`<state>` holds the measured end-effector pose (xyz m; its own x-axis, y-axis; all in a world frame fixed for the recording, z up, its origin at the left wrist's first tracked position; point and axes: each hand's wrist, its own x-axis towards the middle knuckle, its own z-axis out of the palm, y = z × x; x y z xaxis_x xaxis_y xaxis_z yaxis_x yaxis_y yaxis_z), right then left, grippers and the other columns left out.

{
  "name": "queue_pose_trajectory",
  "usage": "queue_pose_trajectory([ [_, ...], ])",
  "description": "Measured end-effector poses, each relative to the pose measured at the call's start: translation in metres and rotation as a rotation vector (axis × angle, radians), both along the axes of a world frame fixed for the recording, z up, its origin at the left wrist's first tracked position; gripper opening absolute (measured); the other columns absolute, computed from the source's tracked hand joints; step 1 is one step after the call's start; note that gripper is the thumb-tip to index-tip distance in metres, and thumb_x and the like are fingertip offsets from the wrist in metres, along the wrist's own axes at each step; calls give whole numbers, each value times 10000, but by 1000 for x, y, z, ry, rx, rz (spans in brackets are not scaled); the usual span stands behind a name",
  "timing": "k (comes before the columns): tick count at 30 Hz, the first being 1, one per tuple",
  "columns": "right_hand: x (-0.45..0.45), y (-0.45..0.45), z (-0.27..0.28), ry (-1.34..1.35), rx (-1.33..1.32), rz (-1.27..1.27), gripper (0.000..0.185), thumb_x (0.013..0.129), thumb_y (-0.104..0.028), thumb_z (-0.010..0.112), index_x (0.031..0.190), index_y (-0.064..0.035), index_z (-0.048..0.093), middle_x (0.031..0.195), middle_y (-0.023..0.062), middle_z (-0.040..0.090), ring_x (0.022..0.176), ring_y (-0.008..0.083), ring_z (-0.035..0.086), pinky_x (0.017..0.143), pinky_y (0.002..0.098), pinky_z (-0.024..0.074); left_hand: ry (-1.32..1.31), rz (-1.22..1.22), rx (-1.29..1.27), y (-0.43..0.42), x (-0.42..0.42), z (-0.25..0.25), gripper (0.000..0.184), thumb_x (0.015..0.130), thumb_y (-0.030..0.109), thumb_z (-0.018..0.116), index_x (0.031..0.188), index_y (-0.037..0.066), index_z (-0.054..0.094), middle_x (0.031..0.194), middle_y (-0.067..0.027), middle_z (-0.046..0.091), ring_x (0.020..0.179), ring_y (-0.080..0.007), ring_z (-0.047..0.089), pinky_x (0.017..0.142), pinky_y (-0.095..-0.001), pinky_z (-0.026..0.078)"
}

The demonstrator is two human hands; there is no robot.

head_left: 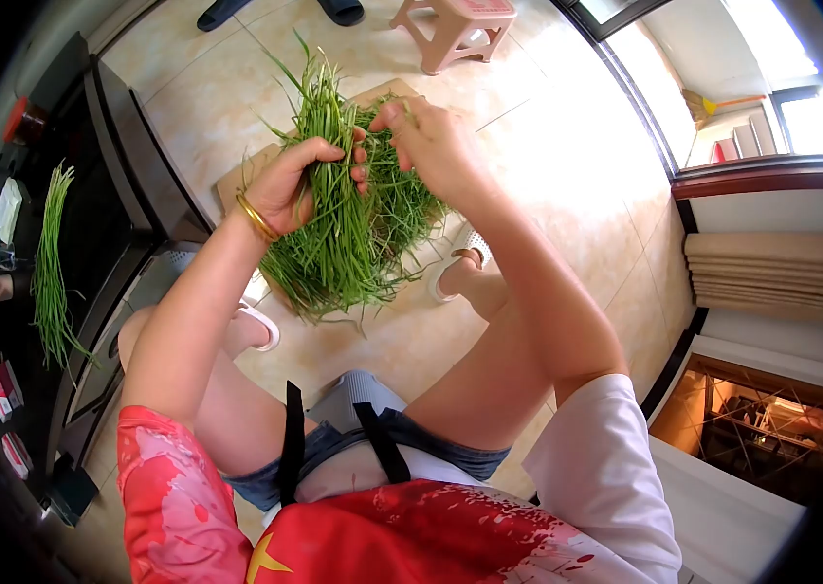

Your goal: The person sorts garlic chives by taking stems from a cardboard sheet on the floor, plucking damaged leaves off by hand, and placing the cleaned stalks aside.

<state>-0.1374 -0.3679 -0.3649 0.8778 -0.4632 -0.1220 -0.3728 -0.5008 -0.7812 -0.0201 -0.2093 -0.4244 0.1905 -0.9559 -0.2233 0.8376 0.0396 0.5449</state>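
My left hand (pixel 299 180), with a gold bangle at its wrist, is wrapped round a thick bunch of long green chives (pixel 338 219). The bunch stands roughly upright in the grip, its tips spreading above and below the fingers. Close to its right side, my right hand (pixel 426 146) is closed, thumb and fingers pinched together. What that pinch holds, if anything, is too small to make out. Behind and below both hands lies a loose heap of green stalks (pixel 409 209) on a piece of brown cardboard (pixel 234 185) on the floor.
On the dark cabinet top (pixel 90 224) at left lies another bundle of chives (pixel 51 263), near a red-lidded jar (pixel 25 122) and small packets. A pink plastic stool (pixel 455 29) and dark slippers (pixel 341 10) are ahead on the tiled floor (pixel 567 146).
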Motion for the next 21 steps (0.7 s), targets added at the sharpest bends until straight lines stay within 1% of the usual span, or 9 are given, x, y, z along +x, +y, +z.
queue_pose_trajectory([
  [1, 1, 6, 2, 31, -70, 17, 355, 950, -386, 442, 984, -97, 645, 627, 85, 606, 659, 267, 610, 632, 389, 450, 3, 16, 30, 0, 1, -1, 373, 861, 110, 499, 1214, -10, 495, 972, -90, 574, 824, -193, 575, 815, -375, 491],
  [2, 3, 5, -7, -45, -41, 55, 411, 982, -404, 427, 1006, -44, 624, 647, 49, 576, 605, 123, 547, 608, 314, 451, 7, 32, 58, -1, 2, -1, 373, 862, 112, 498, 1214, -10, 496, 977, -90, 571, 829, -194, 578, 819, -377, 493],
  [6, 9, 12, -29, -209, 5, 64, 360, 962, -367, 500, 997, -27, 613, 681, 58, 598, 613, 120, 557, 625, 298, 457, 35, -13, 40, 2, 5, -4, 280, 880, 128, 496, 1120, -9, 540, 904, -113, 630, 830, -221, 634, 801, -385, 540],
  [8, 8, 23, -12, -28, 286, 47, 323, 884, -351, 608, 982, -45, 631, 690, 99, 644, 673, 223, 643, 659, 341, 484, 21, -47, 23, 3, 7, -11, 269, 886, 142, 493, 1098, -13, 552, 916, -142, 649, 855, -244, 647, 808, -385, 547],
  [11, 12, 14, -26, -108, 400, 0, 343, 830, -328, 692, 963, -16, 638, 691, 91, 644, 684, 178, 636, 646, 328, 481, 23, -16, 83, 4, 2, 1, 273, 892, 147, 495, 1105, -14, 552, 954, -170, 662, 865, -263, 660, 807, -392, 553],
  [12, 13, 12, -25, -108, 399, 2, 343, 830, -328, 692, 963, -16, 638, 691, 91, 644, 684, 178, 636, 646, 328, 481, 22, -14, 83, 5, 3, 1, 273, 892, 147, 495, 1105, -14, 552, 954, -170, 662, 865, -263, 660, 807, -392, 553],
  [14, 12, 6, -24, -166, 183, -44, 375, 827, -355, 694, 959, -8, 648, 722, 108, 655, 682, 178, 619, 659, 329, 478, 40, -32, 80, 6, 4, 2, 267, 903, 150, 533, 1119, -7, 555, 966, -173, 667, 863, -273, 670, 793, -393, 563],
  [18, 14, 0, -28, -231, 228, -84, 406, 827, -387, 692, 965, -7, 655, 754, 118, 663, 692, 174, 605, 678, 329, 477, 19, -22, 149, 8, 3, 7, 268, 907, 142, 583, 1134, 0, 571, 945, -157, 671, 846, -254, 677, 770, -384, 574],
  [21, 12, -1, -20, -209, 135, -125, 429, 836, -421, 678, 942, -7, 650, 751, 114, 652, 685, 171, 577, 673, 336, 466, 14, -12, 145, 9, 2, 7, 264, 902, 132, 616, 1132, 5, 594, 954, -140, 672, 851, -224, 677, 761, -366, 577],
])
